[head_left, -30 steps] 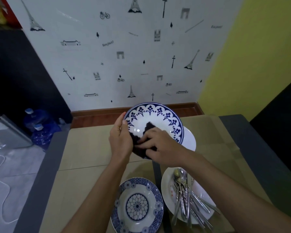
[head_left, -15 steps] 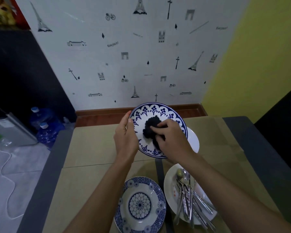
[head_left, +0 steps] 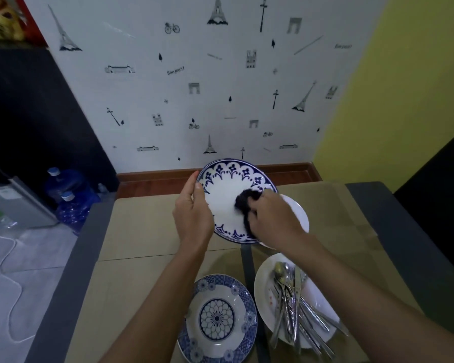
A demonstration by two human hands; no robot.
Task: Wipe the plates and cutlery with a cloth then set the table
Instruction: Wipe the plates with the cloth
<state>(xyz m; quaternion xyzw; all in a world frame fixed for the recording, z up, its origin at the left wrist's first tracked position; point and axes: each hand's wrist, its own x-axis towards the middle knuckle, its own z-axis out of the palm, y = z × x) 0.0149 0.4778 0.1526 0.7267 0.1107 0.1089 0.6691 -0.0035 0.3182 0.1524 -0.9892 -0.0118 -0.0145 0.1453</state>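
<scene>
A blue-and-white plate is held tilted above the table, its face toward me. My left hand grips its left rim, thumb on the front. My right hand holds a bunched dark cloth and presses it on the plate's right half. A plain white plate lies on the table behind the right hand. Near me lie a blue-patterned plate and a white plate heaped with several pieces of cutlery.
The beige table has dark grey edges on the left and right. Two blue water bottles and a grey appliance stand on the floor at the left, with a white cable beside them. A decorated wall lies beyond the table.
The cloth under my right hand has slid from the plate's lower left across the middle to its right side. My left hand keeps its grip on the rim.
</scene>
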